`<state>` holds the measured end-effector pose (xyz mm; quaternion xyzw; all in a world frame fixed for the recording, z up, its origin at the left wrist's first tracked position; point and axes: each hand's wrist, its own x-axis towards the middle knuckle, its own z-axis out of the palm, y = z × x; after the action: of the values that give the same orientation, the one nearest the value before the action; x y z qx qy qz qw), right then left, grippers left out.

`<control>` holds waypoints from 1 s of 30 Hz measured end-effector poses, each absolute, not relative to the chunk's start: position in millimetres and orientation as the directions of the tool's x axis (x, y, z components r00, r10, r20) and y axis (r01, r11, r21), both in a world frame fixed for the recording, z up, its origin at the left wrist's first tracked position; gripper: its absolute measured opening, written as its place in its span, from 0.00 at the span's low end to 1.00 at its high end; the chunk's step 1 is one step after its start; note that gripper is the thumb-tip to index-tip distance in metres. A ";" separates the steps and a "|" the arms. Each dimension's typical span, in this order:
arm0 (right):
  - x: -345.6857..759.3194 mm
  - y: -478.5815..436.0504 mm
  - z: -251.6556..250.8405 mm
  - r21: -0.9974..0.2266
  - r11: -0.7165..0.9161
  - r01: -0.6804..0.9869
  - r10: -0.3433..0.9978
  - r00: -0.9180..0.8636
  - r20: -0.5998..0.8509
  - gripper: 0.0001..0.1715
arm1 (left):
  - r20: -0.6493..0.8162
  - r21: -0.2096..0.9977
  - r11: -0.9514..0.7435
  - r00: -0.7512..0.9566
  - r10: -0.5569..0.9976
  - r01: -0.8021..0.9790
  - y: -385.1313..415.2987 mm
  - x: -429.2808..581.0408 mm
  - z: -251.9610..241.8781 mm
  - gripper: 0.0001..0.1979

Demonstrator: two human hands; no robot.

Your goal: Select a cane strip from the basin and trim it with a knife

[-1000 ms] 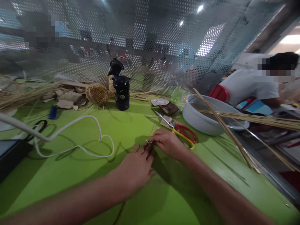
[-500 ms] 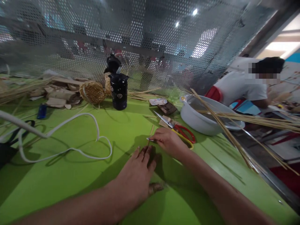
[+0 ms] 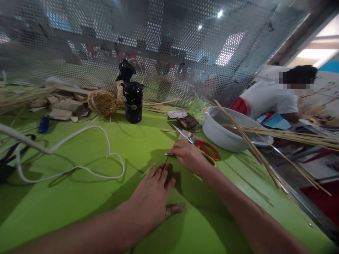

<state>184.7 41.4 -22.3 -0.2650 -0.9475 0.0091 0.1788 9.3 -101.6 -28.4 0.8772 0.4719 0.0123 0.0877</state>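
Note:
My left hand (image 3: 152,192) lies flat on the green table (image 3: 111,208) with fingers outstretched and thumb apart. Its fingertips rest on a thin bamboo strip (image 3: 166,160), partly hidden by the fingers. Just beyond them, my right hand (image 3: 188,155) is closed in a pinch on a small, pale, shiny piece that looks like a blade (image 3: 167,153). The blade sits at the strip, whose far end is hard to make out. Scissors (image 3: 191,138) with one red and one yellow handle lie right behind my right hand, partly covered by it.
A white basin (image 3: 225,134) stands at the right with long bamboo strips (image 3: 286,133) across it. A black bottle (image 3: 133,106), a woven basket (image 3: 102,102) and brown scraps line the back. White cord (image 3: 87,170) loops at left. A person (image 3: 275,91) bends over beyond the basin.
The view has shifted slightly, so everything sits a little further left. The right hand and blade have edged a short way forward, away from the left fingertips. The left hand stays flat.

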 end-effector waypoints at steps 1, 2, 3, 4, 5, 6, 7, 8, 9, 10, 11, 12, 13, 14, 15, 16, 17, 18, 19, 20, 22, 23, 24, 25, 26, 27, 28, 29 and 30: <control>184.1 45.2 -22.9 -0.093 0.839 0.536 0.533 -0.775 0.339 0.23 | -0.080 0.170 -0.533 0.551 0.831 0.829 -101.3 9.6 -27.4 0.44; 183.1 50.4 -23.7 -0.066 0.809 0.584 0.567 -0.749 0.343 0.23 | -0.099 0.175 -0.527 0.548 0.831 0.831 -101.1 9.9 -26.3 0.44; 181.9 56.2 -24.5 -0.034 0.777 0.629 0.600 -0.722 0.346 0.23 | -0.115 0.180 -0.521 0.544 0.831 0.834 -100.9 10.1 -25.1 0.45; 180.8 61.6 -25.1 -0.004 0.748 0.664 0.623 -0.700 0.348 0.23 | -0.129 0.184 -0.516 0.541 0.831 0.836 -100.8 10.2 -23.9 0.45; 180.0 65.9 -25.5 0.019 0.729 0.685 0.637 -0.688 0.347 0.23 | -0.140 0.186 -0.512 0.538 0.831 0.839 -100.9 10.3 -22.8 0.45; 179.4 68.6 -25.8 0.033 0.719 0.694 0.644 -0.683 0.345 0.22 | -0.148 0.187 -0.507 0.535 0.832 0.841 -100.9 10.3 -21.8 0.45; 179.3 69.7 -25.8 0.038 0.720 0.693 0.644 -0.687 0.337 0.22 | -0.152 0.186 -0.503 0.530 0.834 0.844 -101.1 10.3 -21.2 0.45; 179.6 69.5 -25.9 0.035 0.729 0.684 0.639 -0.698 0.324 0.21 | -0.149 0.184 -0.499 0.526 0.837 0.847 -101.2 10.2 -20.9 0.44; 180.1 68.3 -25.9 0.026 0.742 0.670 0.632 -0.711 0.308 0.21 | -0.140 0.182 -0.498 0.523 0.841 0.848 -101.3 10.2 -21.0 0.44; 180.9 66.8 -26.1 0.014 0.756 0.654 0.622 -0.726 0.293 0.20 | -0.130 0.182 -0.500 0.525 0.841 0.847 -101.3 10.2 -21.4 0.44; 181.6 65.5 -26.4 -0.002 0.771 0.637 0.611 -0.739 0.284 0.20 | -0.122 0.182 -0.504 0.528 0.840 0.844 -101.2 10.3 -22.1 0.44; 182.2 64.7 -26.8 -0.017 0.782 0.623 0.602 -0.747 0.283 0.20 | -0.117 0.183 -0.510 0.533 0.838 0.841 -101.0 10.3 -22.8 0.44; 182.5 64.4 -27.2 -0.029 0.784 0.620 0.599 -0.744 0.295 0.21 | -0.116 0.184 -0.513 0.537 0.835 0.838 -100.7 10.3 -23.6 0.44; 182.5 64.5 -27.4 -0.036 0.779 0.627 0.604 -0.733 0.312 0.21 | -0.115 0.184 -0.515 0.539 0.835 0.837 -100.5 10.2 -24.4 0.44; 182.1 64.6 -27.4 -0.037 0.767 0.640 0.614 -0.718 0.327 0.22 | -0.112 0.182 -0.514 0.537 0.836 0.838 -100.2 10.1 -25.1 0.44; 181.5 64.1 -27.2 -0.033 0.756 0.654 0.625 -0.705 0.335 0.21 | -0.105 0.179 -0.514 0.536 0.838 0.839 -100.1 9.9 -25.6 0.44; 180.9 62.9 -26.9 -0.026 0.747 0.665 0.633 -0.697 0.337 0.20 | -0.098 0.175 -0.515 0.535 0.839 0.839 -100.1 9.7 -26.0 0.43; 180.5 60.6 -26.4 -0.021 0.745 0.667 0.634 -0.697 0.335 0.19 | -0.093 0.171 -0.517 0.536 0.839 0.839 -100.2 9.5 -26.3 0.43; 180.3 57.5 -25.9 -0.023 0.753 0.658 0.627 -0.705 0.331 0.18 | -0.088 0.165 -0.521 0.539 0.838 0.837 -100.6 9.5 -26.3 0.43; 180.5 54.0 -25.3 -0.031 0.769 0.639 0.612 -0.721 0.327 0.18 | -0.079 0.159 -0.527 0.543 0.836 0.835 -101.0 9.5 -26.2 0.42; 181.7 47.8 -24.7 -0.061 0.802 0.594 0.577 -0.746 0.332 0.19 | -0.064 0.145 -0.535 0.548 0.834 0.832 -101.9 10.1 -25.3 0.41; 182.5 46.5 -24.7 -0.078 0.811 0.580 0.568 -0.749 0.341 0.20 | -0.058 0.138 -0.537 0.548 0.834 0.832 -102.1 10.4 -24.3 0.41; 183.3 46.7 -24.8 -0.092 0.812 0.576 0.568 -0.744 0.351 0.20 | -0.055 0.134 -0.537 0.548 0.835 0.833 -101.8 10.6 -23.0 0.40; 183.9 48.4 -25.0 -0.101 0.805 0.584 0.577 -0.732 0.362 0.20 | -0.053 0.131 -0.536 0.546 0.836 0.834 -100.9 10.4 -21.3 0.39; 184.2 51.3 -25.3 -0.106 0.795 0.597 0.589 -0.718 0.370 0.20 | -0.053 0.129 -0.530 0.539 0.841 0.838 -99.3 9.9 -19.1 0.37; 184.3 54.7 -25.5 -0.106 0.784 0.612 0.602 -0.707 0.372 0.20 | -0.056 0.130 -0.517 0.526 0.848 0.846 -97.1 8.8 -16.4 0.34; 184.2 58.2 -25.7 -0.100 0.775 0.625 0.612 -0.700 0.367 0.20 | -0.057 0.137 -0.493 0.504 0.862 0.859 -94.2 7.1 -13.3 0.31; 183.9 61.2 -25.9 -0.091 0.769 0.633 0.619 -0.700 0.356 0.20 | -0.061 0.149 -0.456 0.468 0.882 0.878 -91.1 5.0 -9.9 0.28; 183.7 63.3 -25.9 -0.082 0.764 0.640 0.625 -0.702 0.341 0.20 | -0.066 0.165 -0.410 0.425 0.903 0.897 -87.8 2.5 -6.4 0.25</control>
<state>183.7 63.3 -25.9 -0.3430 -0.9223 -0.0214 0.1767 2.5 -87.8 -6.4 0.8396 0.5359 0.0169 0.0876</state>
